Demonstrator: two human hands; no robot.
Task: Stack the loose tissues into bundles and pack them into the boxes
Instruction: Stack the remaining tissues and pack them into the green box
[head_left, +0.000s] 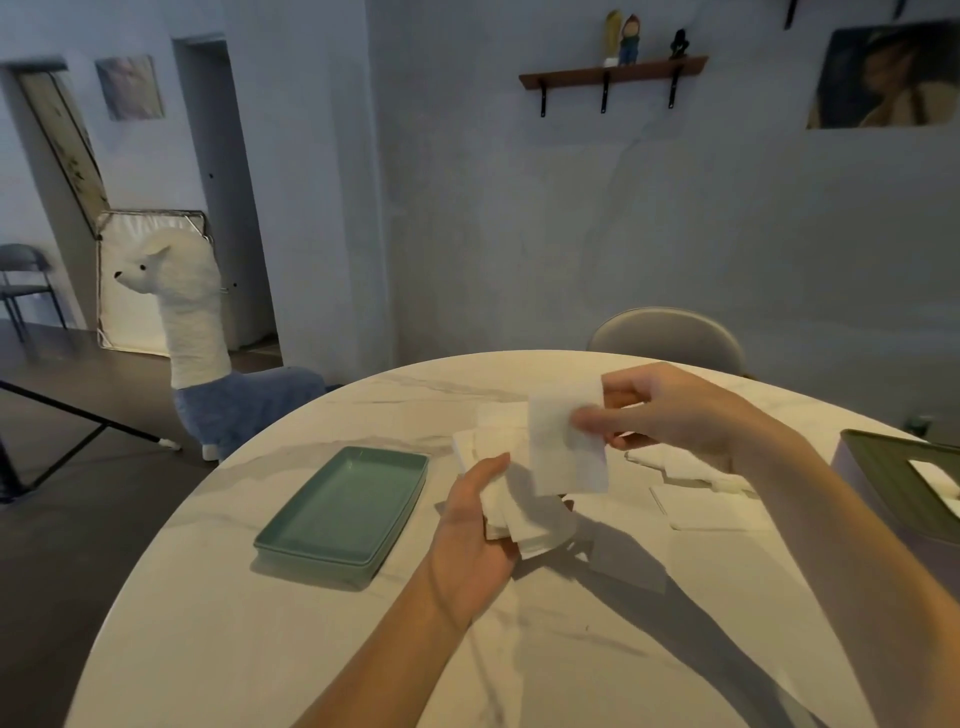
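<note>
Building a bundle, by the look of it: left hand (475, 525) gripping a small stack of tissues (524, 519) just above the marble table (322, 649), right hand (670, 410) pinching one single tissue (563, 447) over it. Probably next: laying that sheet square on the stack, corners matched. Free room in front; green tray (343, 506) at left, tissue box (904, 483) near the right edge, more loose tissues (696, 483) between.

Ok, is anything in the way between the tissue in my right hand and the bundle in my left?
Nothing visible. The tissue pinched in the right hand hangs just above the bundle in the left hand.
</note>
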